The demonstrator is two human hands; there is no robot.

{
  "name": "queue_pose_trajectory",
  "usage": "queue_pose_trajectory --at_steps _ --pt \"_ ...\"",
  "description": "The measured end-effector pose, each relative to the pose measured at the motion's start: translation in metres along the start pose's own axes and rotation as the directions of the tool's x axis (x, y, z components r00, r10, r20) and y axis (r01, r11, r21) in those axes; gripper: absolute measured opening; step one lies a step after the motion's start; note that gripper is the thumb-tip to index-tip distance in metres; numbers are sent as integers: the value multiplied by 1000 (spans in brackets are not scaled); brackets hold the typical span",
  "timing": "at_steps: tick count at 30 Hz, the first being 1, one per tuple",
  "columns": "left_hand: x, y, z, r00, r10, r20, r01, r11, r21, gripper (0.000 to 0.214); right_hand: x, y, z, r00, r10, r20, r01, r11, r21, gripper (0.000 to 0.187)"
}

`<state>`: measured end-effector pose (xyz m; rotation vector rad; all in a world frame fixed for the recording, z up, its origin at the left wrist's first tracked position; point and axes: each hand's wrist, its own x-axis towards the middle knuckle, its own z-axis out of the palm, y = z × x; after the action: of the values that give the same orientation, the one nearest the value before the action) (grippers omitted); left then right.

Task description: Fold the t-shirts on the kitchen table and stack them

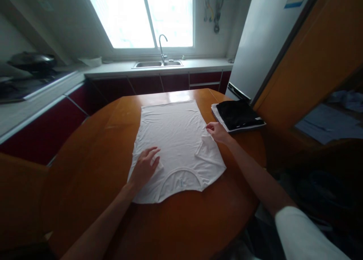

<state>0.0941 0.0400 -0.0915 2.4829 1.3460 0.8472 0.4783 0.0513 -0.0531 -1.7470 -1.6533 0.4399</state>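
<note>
A white T-shirt (176,135) lies spread on the wooden table, its neckline towards me and its hem at the far side. Both sleeves are folded inward over the body. My left hand (145,167) is over the shirt's left side near the folded sleeve, fingers apart and slightly curled, holding nothing. At the shirt's right edge, just beyond the right sleeve, my right hand (217,132) has thumb and fingers pinched together on the fabric.
A stack of folded clothes (239,114), black on top, sits at the table's (93,154) right side. Beyond stand a counter with a sink (149,64) and faucet (161,48), a pan (32,60) on the left, and a refrigerator (258,40) on the right.
</note>
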Motion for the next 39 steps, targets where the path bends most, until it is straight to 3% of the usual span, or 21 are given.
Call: queue_pose_trajectory --at_steps 5,7,9,12,16,19,22,26,32,39 --pt "10 2 -30 993 -83 -79 77 995 -69 35 1 18 11 998 -48 29 50 997 -54 17" --pt "15 10 -43 990 -99 -96 90 991 -102 34 -3 25 13 994 -87 63 90 995 -46 30" --pt "18 27 -48 998 -39 -43 34 992 -123 31 -4 33 15 991 -102 90 104 994 -21 42" --pt "23 64 -33 974 172 147 -153 979 -133 24 -4 43 19 994 -64 88 59 996 63 51" --pt "33 105 16 847 392 360 -406 913 -39 20 -1 53 26 996 13 91 -27 987 160 61" --pt "43 115 48 797 446 407 -516 853 75 18 0 59 29 995 14 102 -35 978 204 61" --pt "50 114 65 797 475 374 -557 817 148 13 1 61 29 992 -11 128 -13 983 186 58" --pt "53 110 67 818 481 315 -546 823 159 15 2 60 27 984 -91 155 72 990 121 56" --pt "48 112 52 854 463 238 -509 838 195 15 -2 58 22 967 -170 189 161 985 61 45" --pt "36 105 56 829 487 274 -544 816 197 11 -3 56 25 980 -146 135 146 989 12 30"
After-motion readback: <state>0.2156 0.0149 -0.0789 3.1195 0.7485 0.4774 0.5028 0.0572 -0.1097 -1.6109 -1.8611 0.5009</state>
